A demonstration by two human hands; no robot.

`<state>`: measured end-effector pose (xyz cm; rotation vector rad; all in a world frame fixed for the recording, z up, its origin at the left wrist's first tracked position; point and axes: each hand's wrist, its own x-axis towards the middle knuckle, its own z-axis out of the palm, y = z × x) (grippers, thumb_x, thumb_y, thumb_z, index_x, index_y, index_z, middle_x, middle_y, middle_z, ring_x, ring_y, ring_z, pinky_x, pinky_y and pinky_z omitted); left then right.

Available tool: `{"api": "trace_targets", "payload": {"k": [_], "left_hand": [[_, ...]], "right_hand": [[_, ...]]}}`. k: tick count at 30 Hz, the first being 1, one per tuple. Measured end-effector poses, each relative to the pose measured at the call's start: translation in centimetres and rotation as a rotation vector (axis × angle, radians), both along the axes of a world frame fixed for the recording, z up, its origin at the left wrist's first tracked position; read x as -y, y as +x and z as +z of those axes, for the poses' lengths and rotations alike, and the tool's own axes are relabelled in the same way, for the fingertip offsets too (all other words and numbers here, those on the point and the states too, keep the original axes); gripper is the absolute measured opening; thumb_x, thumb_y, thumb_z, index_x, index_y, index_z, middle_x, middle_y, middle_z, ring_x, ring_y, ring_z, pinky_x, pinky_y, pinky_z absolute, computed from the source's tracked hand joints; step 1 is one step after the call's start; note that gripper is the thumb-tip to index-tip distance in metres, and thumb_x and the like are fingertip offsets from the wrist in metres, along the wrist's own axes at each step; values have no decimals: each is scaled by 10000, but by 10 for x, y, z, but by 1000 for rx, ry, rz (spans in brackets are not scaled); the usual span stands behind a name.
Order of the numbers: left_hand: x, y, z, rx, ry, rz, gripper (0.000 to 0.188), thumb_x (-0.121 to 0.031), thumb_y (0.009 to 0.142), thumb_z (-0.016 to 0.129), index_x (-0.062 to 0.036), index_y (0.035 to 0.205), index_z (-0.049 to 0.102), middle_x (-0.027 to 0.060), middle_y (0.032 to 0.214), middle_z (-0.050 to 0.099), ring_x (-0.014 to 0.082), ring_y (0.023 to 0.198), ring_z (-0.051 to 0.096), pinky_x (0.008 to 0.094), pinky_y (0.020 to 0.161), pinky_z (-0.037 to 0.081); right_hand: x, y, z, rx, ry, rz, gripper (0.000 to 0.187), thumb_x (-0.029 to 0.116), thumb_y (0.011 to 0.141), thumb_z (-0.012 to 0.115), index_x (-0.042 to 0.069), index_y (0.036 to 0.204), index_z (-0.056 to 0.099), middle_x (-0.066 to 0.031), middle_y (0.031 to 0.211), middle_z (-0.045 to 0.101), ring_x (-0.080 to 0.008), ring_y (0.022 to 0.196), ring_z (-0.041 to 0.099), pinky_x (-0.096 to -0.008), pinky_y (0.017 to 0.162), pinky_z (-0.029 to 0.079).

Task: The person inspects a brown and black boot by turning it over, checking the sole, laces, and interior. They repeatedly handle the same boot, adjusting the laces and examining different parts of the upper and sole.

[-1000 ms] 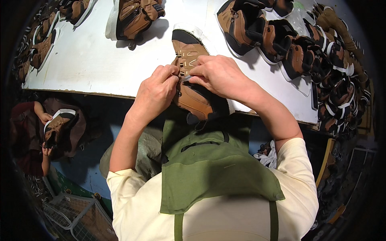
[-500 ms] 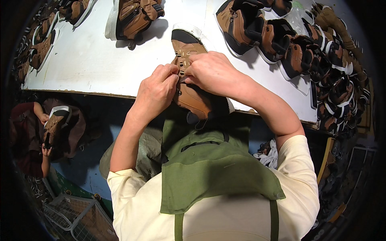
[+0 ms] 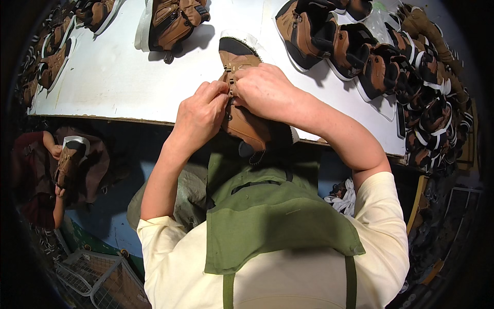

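A brown and black lace-up shoe (image 3: pixel 244 126) lies at the front edge of the white table, its white-soled toe pointing away from me and its heel end overhanging the edge. My left hand (image 3: pixel 198 112) is closed in a pinch on the left edge of the shoe's eyelet flap. Over the middle of the eyelets, my right hand (image 3: pixel 267 91) has its fingers curled together. Whatever sits between the right fingertips is hidden by the hand. Dark hooks and pale loops run along the shoe's throat.
Another brown shoe (image 3: pixel 175 26) stands farther back on the table (image 3: pixel 103 82). Several shoes (image 3: pixel 355 51) crowd the right side, beside a heap of more. More shoes (image 3: pixel 54 64) line the far left. At lower left, a co-worker's hands hold a shoe (image 3: pixel 69 159).
My right hand has turned slightly and its fingers have drawn in lower over the eyelets. My left hand has barely moved. The co-worker's lower hand has shifted slightly on their shoe.
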<state>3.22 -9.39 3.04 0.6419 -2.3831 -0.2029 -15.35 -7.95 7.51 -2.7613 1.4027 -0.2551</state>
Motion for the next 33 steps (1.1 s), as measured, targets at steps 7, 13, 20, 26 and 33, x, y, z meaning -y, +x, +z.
{"api": "trace_targets", "payload": {"k": [7,13,20,26,33], "left_hand": [[-1,-1,0,2,-5,12,156,51,726,645,18,867,588,120,981,603,269,866,622,336,666,542],[-5,18,-1,-348,150,118,82,28,829,600,-9,902,596,100,1029,589,190,771,604,274,623,490],[-58,100,-36,-770,565,167,210,-78,928,467,16,751,531,94,932,560,91,669,449,208,582,358],[-117,99,-68,176,657,228,464,58,716,574,-29,1170,539,126,1311,482,312,1183,520,364,832,488],[-110,21,-54,-249,801,67,651,-119,708,787,5,1269,481,171,1237,495,299,1069,549,348,883,474]], "right_hand": [[0,0,2,-5,36,-27,126,152,750,640,41,778,693,-138,792,683,-289,769,676,-380,659,531],[-1,-12,10,257,74,-131,221,241,826,682,56,945,707,-116,859,643,-282,768,643,-374,678,507],[-38,-83,-20,1200,295,-605,237,278,934,599,60,1028,605,73,736,466,-9,616,365,-173,529,277],[-96,-84,-64,1239,643,-846,351,381,845,706,42,921,652,25,751,587,-50,693,497,-204,636,381],[-103,-65,-65,1253,619,-748,324,314,857,703,11,941,627,23,762,578,-45,718,490,-183,656,386]]}}
